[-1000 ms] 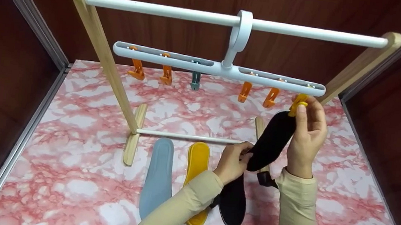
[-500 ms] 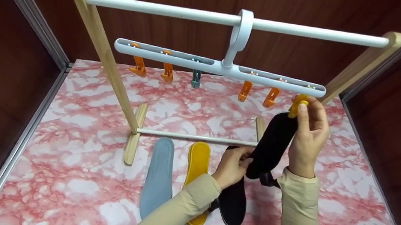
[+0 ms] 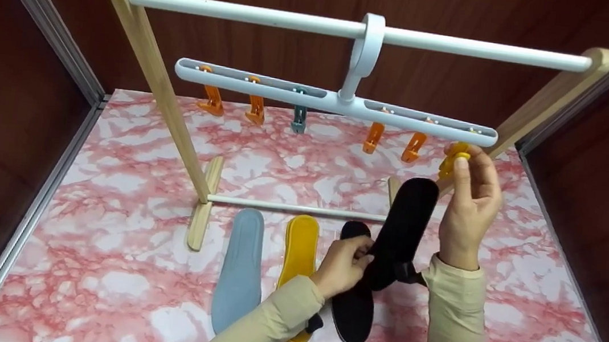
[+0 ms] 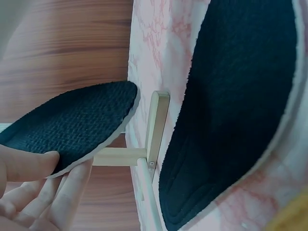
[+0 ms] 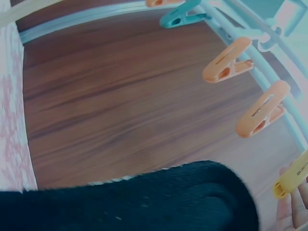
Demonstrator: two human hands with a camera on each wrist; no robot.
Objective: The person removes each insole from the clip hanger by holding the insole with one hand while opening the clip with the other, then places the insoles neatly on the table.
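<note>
My left hand (image 3: 341, 264) pinches the edge of a black insole (image 3: 406, 223) that tilts upward in the air. In the left wrist view, the thumb lies on the dark textured face of this insole (image 4: 82, 120), fingers beneath its pale underside. My right hand (image 3: 469, 210) pinches a yellow clip (image 3: 447, 167) at the right end of the white hanger bar (image 3: 290, 95). The rounded top of the insole (image 5: 211, 192) sits below and left of the yellow clip (image 5: 291, 179), with a gap between them. A second black insole (image 3: 352, 314) lies on the table under my left hand.
A blue-grey insole (image 3: 242, 267) and a yellow insole (image 3: 302, 245) lie to the left, the yellow one partly behind my sleeve. Orange clips (image 3: 372, 137) and a green clip (image 3: 299, 119) hang along the bar. The hanger hooks onto a white rod (image 3: 242, 13) between wooden posts (image 3: 159, 85).
The black insole has come away from the yellow clip, moving down and left with my left hand. My right hand stays at the clip. The hanger bar's left end has risen slightly.
</note>
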